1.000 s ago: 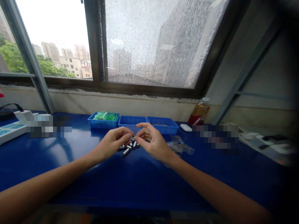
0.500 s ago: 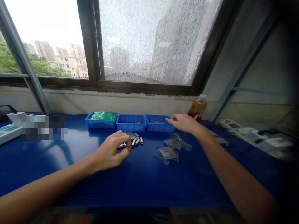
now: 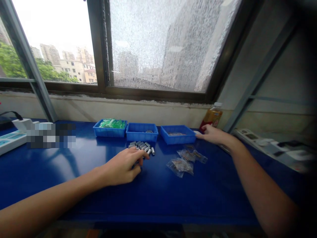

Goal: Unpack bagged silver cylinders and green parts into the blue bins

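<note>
My left hand (image 3: pixel 126 167) hovers at the near side of a pile of short silvery metal cylinders (image 3: pixel 147 146). Its fingers are loosely bent, thumb and index apart, and nothing shows between them. At the far right, my right hand (image 3: pixel 214 134) reaches to the right end of a blue bin (image 3: pixel 179 138) that holds thin brownish pieces. Its fingertips meet the bin's edge there; the exact hold is small and partly hidden. Several clear plastic bags (image 3: pixel 182 164) with brownish contents lie in front of that bin.
A middle blue bin (image 3: pixel 141 136) contains a few metal pieces, and the left blue bin (image 3: pixel 110 133) is heaped with green packets. Behind my right hand stands a bottle (image 3: pixel 213 115). White devices (image 3: pixel 282 150) line the right edge; a power strip (image 3: pixel 11 140) lies left.
The right bin has shifted right and turned slightly, widening its gap from the middle bin. My right hand has moved right with it. My left hand's fingers have opened out from a closer curl.
</note>
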`<state>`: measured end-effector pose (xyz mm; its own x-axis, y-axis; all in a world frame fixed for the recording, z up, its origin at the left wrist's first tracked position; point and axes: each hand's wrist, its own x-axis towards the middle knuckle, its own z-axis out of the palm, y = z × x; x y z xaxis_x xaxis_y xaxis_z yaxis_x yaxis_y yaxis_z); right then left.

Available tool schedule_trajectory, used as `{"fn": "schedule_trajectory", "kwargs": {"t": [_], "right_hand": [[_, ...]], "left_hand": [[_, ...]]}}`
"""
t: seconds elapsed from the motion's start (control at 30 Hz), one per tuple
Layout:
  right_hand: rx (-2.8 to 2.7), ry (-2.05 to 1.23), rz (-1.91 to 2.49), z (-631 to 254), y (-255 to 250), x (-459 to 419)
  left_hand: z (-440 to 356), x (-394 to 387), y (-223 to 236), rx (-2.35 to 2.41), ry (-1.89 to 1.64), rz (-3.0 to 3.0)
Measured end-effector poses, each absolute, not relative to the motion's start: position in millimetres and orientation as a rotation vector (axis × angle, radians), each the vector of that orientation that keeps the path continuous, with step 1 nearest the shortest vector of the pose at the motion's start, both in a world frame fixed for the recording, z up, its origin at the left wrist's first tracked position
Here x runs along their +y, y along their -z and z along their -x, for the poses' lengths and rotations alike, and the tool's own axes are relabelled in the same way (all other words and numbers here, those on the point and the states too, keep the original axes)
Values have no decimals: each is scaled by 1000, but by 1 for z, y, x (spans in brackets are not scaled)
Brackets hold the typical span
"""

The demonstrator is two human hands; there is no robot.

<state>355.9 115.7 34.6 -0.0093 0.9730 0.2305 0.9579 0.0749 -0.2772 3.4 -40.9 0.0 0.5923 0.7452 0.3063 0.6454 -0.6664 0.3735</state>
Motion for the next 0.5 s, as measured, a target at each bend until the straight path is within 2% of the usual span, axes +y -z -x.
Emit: {"fn": "schedule_trajectory", "kwargs": {"t": [0.27, 0.5], "right_hand": [[-2331, -419, 1883, -328, -28, 104], [-2487, -259, 2079, -329, -30, 101]], "left_hand": [[-1, -35, 1, 1208, -736, -2623], [-1, -35, 0, 1215, -656, -2645]]}}
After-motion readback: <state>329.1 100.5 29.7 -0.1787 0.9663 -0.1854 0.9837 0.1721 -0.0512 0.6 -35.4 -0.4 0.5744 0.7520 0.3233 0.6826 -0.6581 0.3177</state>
